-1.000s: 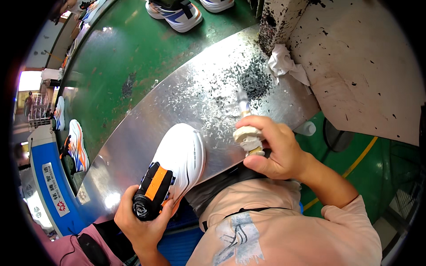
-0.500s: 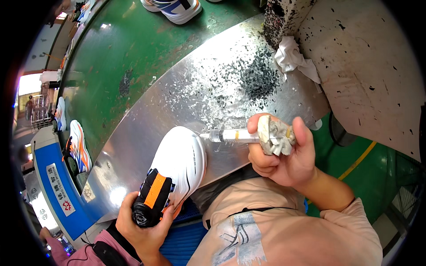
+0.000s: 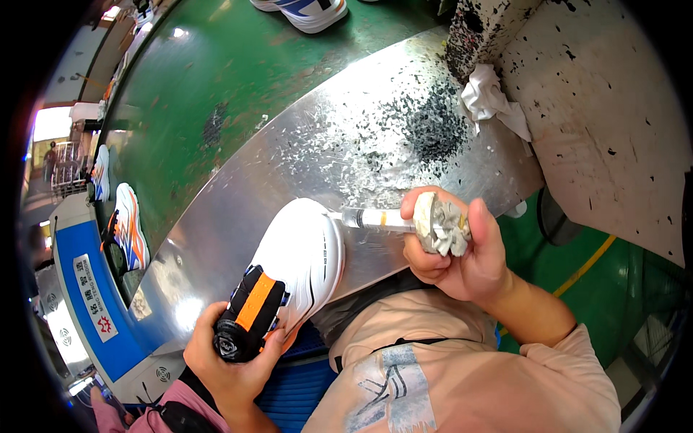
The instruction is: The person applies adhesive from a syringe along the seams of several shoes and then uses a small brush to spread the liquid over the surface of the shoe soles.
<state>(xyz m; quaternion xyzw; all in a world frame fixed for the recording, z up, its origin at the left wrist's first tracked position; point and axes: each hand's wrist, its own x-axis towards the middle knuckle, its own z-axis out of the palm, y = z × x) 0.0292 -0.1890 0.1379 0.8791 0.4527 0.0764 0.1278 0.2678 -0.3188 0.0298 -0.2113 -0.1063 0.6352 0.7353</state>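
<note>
A white sneaker (image 3: 304,242) with a black tongue and an orange stripe lies before me, toe pointing away. My left hand (image 3: 234,361) is closed around its heel and collar end. In my right hand (image 3: 462,252) is a clear plastic syringe (image 3: 379,219), gripped with its plunger end toward my palm. A crumpled, off-white wad (image 3: 444,225) is wrapped around that end, between fingers and thumb. The syringe tip meets the sneaker's right edge near the toe; whether it touches, I cannot tell.
Beneath the work lies a metal plate (image 3: 238,191) strewn with black and white scraps. A crumpled white cloth (image 3: 492,101) rests by a stained board (image 3: 599,137). Beyond are a green surface (image 3: 238,79), more sneakers (image 3: 130,227) and a blue-panelled machine (image 3: 90,289). Someone's pink sleeve (image 3: 191,397) shows lower left.
The sneaker has turned and shifted slightly right and away in the view, with its toe nearer the syringe. The syringe tip stays at its edge. The background has shifted a little too.
</note>
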